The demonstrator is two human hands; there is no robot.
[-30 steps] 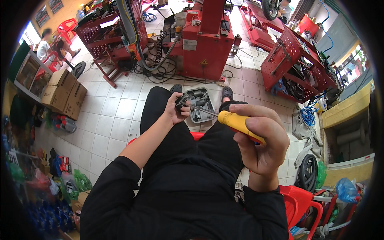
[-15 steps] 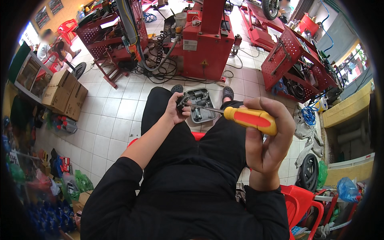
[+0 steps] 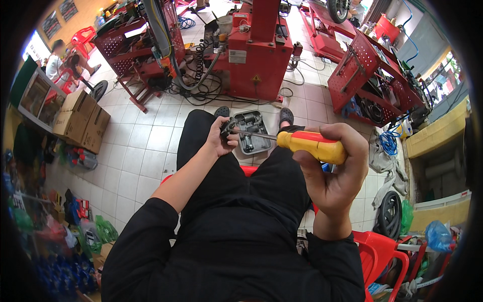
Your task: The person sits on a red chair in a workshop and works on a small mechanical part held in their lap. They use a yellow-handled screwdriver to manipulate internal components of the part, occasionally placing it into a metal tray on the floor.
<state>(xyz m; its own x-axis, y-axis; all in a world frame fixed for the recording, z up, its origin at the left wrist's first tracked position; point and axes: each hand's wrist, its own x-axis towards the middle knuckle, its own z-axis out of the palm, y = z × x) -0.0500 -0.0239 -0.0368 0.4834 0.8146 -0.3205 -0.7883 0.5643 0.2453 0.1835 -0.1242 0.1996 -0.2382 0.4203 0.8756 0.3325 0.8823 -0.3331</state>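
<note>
Seen from above, a seated person in black sleeves and black trousers works over their lap. The right hand is wrapped closed around the thick yellow and red handle of a screwdriver, smooth and rounded, lying nearly level; its thin metal shaft runs left to a small dark metal part. The left hand is curled shut around that part, fingers pinching it above the left knee, so the tip meets the part right at the fingers. Just beyond the hands, on the pale tiled floor between the person's two sandalled feet, lies a grey rectangular plastic tray with moulded compartments. Farther off stands a big red metal machine trailing black cables, with red perforated tool racks to the right and stacked cardboard boxes to the left. A red plastic chair sits near right. Compared with half a second ago, the right hand has shifted slightly left, levelling the screwdriver; the left hand holds the part in the same spot.
</note>
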